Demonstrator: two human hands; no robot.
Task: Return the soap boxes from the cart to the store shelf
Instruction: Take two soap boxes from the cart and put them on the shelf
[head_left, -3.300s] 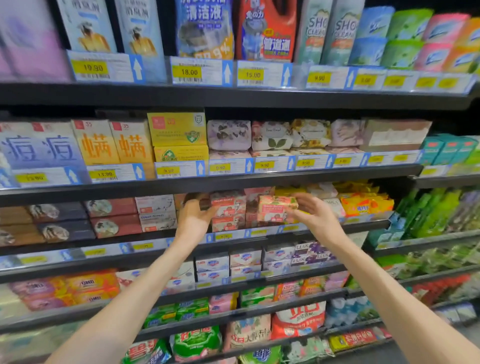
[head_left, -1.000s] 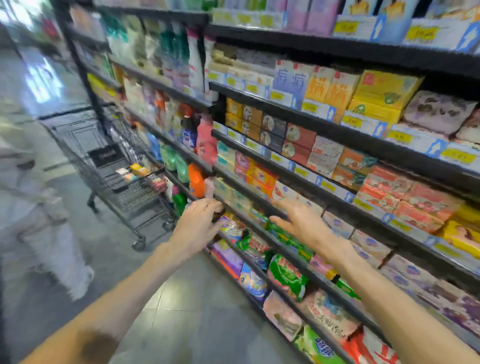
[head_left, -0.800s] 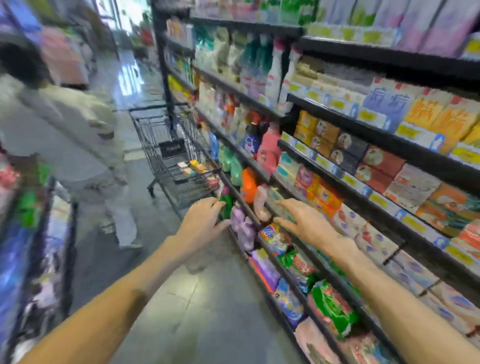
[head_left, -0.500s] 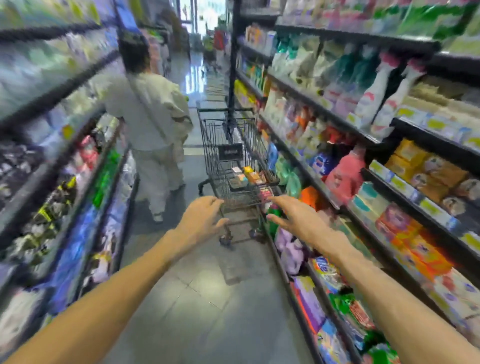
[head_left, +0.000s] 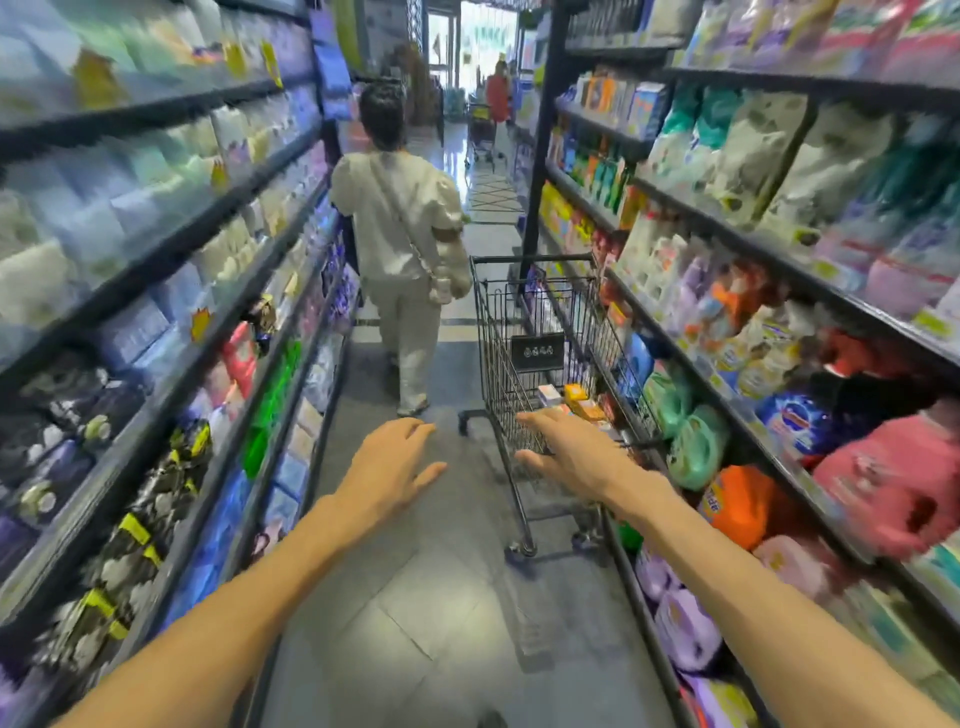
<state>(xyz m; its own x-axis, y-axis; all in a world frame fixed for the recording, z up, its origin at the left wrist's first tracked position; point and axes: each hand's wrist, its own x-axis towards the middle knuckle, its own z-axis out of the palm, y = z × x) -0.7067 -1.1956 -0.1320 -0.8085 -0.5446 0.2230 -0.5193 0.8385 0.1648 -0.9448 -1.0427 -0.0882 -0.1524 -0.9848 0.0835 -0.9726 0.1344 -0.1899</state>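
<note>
While empty, both hands (head_left: 387, 470) near cart (head_left: 540, 332).

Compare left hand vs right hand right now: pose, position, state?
1. The left hand hangs over bare aisle floor, beside the cart; the right hand overlaps the cart's near end in the view.
2. The right hand lies in line with the soap boxes in the cart's basket; the left hand is well off to the side of them.

Shared: both are open, fingers loosely spread, holding nothing, stretched forward. Whether the right hand touches the cart cannot be told.
</note>
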